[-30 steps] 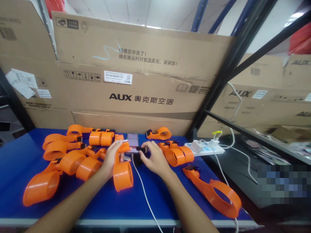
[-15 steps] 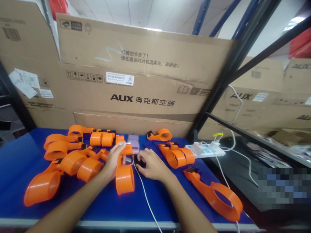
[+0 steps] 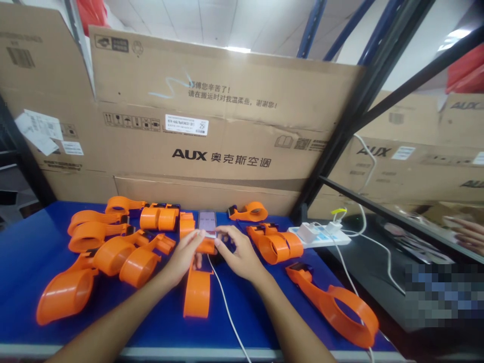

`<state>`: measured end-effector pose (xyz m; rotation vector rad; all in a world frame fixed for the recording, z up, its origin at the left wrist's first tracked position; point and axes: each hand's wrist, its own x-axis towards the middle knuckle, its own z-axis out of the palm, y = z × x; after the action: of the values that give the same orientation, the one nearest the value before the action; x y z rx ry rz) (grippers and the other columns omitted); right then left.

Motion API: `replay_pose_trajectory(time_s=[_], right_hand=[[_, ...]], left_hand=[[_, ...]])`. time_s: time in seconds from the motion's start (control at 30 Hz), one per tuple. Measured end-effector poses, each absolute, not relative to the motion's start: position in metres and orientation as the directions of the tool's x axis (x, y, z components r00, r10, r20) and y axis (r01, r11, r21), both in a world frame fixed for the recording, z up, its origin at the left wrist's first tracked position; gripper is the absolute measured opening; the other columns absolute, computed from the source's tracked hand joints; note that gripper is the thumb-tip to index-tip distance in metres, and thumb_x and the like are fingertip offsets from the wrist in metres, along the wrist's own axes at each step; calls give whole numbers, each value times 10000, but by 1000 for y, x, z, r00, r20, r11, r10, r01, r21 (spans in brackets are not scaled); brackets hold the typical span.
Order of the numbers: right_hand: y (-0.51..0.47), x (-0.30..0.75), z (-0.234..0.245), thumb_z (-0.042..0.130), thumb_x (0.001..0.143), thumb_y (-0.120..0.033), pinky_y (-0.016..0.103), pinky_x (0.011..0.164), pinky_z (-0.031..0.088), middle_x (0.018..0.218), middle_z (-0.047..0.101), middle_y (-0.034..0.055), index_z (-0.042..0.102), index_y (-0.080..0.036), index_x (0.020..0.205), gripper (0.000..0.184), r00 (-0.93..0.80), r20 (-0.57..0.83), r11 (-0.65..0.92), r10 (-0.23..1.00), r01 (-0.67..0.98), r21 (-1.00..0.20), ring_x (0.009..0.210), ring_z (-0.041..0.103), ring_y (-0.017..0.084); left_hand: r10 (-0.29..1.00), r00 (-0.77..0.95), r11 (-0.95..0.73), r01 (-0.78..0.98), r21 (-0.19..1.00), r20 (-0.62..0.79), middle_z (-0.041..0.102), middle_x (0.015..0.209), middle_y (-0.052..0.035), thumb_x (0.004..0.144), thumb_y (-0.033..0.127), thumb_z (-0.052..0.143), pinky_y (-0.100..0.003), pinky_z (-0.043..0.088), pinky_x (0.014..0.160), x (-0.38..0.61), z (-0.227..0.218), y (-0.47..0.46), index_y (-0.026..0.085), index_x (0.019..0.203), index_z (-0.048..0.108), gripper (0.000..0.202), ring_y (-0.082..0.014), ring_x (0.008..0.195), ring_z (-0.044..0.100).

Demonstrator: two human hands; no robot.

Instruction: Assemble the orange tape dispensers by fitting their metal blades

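My left hand [image 3: 186, 254] is wrapped round the head of an orange tape dispenser [image 3: 197, 295], whose wide ring hangs down toward me. At the right end of that head, my right hand [image 3: 239, 252] has its thumb and curled fingers; any small part between them is hidden. Something dark shows under the right palm, too covered to name. Just beyond the hands lies a phone [image 3: 207, 220] with its screen lit. To the left are several orange tape dispensers, one of them [image 3: 139, 266] close to my left wrist.
More dispensers [image 3: 274, 246] sit right of my hands, with a larger one [image 3: 351, 315] near the front right. A power strip [image 3: 321, 233] with plugs stands at the right edge. A white cable [image 3: 226, 302] crosses the blue table [image 3: 159, 327]. Cardboard [image 3: 227, 181] walls the back.
The held dispenser has shifted slightly right and toward me. My right hand has risen from the dark item on the table to the dispenser's head, and the two hands are now closer together.
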<state>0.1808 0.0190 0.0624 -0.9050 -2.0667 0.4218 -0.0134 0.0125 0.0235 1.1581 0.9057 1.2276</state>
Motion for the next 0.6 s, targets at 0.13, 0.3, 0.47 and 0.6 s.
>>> replay_pose_trajectory(time_s=[0.13, 0.3, 0.47, 0.6], right_hand=[[19, 177, 62, 593, 982, -335, 358, 835, 524, 986, 720, 61, 689, -246, 1096, 173, -433, 556, 704, 710, 443, -554, 922, 655, 226], [21, 176, 62, 585, 984, -328, 346, 791, 516, 928, 713, 56, 698, -239, 978, 144, -390, 568, 688, 725, 464, -558, 875, 642, 221], [23, 177, 60, 573, 989, -342, 330, 784, 511, 943, 694, 54, 671, -236, 950, 150, -327, 572, 655, 752, 461, -598, 887, 631, 218], [25, 178, 60, 574, 988, -360, 324, 786, 509, 947, 686, 53, 662, -229, 962, 160, -290, 567, 632, 771, 451, -630, 892, 630, 215]], left_hand=[[978, 189, -48, -185, 981, 84, 543, 498, 46, 863, 659, 621, -208, 301, 350, -10, 26, 6, 185, 1002, 654, 495, -121, 353, 487], [965, 227, -86, -197, 977, 131, 551, 524, 42, 853, 610, 662, -218, 322, 399, -9, 31, 4, 179, 1013, 672, 460, -116, 381, 487], [959, 222, -123, -245, 962, 179, 546, 576, 56, 802, 461, 768, -223, 361, 485, -9, 32, 6, 197, 1108, 662, 418, -109, 459, 480], [974, 129, -149, -251, 956, 186, 588, 608, 42, 791, 435, 772, -226, 351, 482, -12, 32, 9, 196, 1145, 648, 445, -106, 457, 471]])
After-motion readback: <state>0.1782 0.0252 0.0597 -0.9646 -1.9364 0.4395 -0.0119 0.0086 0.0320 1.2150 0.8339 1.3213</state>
